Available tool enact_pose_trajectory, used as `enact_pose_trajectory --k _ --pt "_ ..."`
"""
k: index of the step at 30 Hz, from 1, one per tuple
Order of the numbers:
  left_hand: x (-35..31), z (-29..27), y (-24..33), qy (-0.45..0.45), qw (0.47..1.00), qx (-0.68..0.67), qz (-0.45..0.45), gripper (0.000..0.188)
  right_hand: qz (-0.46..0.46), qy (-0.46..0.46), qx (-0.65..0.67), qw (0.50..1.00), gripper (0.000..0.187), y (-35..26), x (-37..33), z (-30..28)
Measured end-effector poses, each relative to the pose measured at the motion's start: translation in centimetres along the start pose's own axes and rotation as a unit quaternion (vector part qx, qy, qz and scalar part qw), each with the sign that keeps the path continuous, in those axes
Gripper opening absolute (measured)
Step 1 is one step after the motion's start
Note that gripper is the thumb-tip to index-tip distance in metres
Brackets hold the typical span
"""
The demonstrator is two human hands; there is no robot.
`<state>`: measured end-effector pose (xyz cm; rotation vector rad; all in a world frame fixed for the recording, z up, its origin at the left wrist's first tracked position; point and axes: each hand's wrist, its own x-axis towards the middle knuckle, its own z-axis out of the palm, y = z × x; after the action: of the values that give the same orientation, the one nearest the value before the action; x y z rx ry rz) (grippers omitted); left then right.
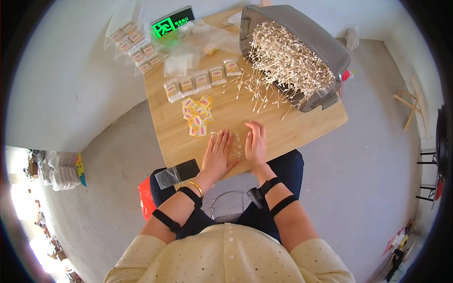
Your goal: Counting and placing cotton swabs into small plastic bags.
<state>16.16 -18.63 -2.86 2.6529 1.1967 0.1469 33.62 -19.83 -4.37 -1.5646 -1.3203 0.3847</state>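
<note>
My left hand [218,153] lies flat on the wooden table [278,134], fingers stretched out. It covers part of a small row of cotton swabs [236,146] that shows between my hands. To the right of that row stands my right hand [255,145] on its side, fingers loosely curved and apart from the thumb, with nothing seen in it. Beyond my left hand is a loose pile of yellow-and-white printed cards [197,114]. Farther off, several clear packs of swabs [201,81] form a line.
A tipped grey plastic bin [330,52] spills many loose swabs [288,61] at the far right. Clear plastic bags [188,52] lie at the back near a lit green sign [172,23]. Stacked packs [134,45] stand at the far left. A black-and-clear packet [177,174] rests on the near left corner.
</note>
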Motion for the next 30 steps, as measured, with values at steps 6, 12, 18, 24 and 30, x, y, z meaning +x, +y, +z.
enact_pose_trajectory --k 6,12,18,24,30 --pt "0.8 0.3 -0.2 0.024 0.999 0.036 0.006 0.090 -0.005 -0.002 0.003 1.000 0.035 0.3 0.0 0.1" --pt "1.6 0.6 -0.4 0.033 0.998 0.044 0.001 0.093 0.000 -0.007 -0.013 1.000 0.035 -0.2 0.0 0.2" --pt "2.2 0.4 -0.3 0.027 0.999 0.041 0.001 0.096 -0.005 -0.001 -0.022 1.000 0.034 0.0 0.1 0.2" --pt "1.5 0.1 -0.2 0.022 0.999 0.032 -0.001 0.096 0.004 -0.011 -0.017 1.000 0.033 -0.4 0.2 0.2" --pt "0.7 -0.8 0.6 0.002 0.999 0.039 0.032 0.095 0.004 0.002 -0.027 1.000 0.032 0.1 0.0 0.4"
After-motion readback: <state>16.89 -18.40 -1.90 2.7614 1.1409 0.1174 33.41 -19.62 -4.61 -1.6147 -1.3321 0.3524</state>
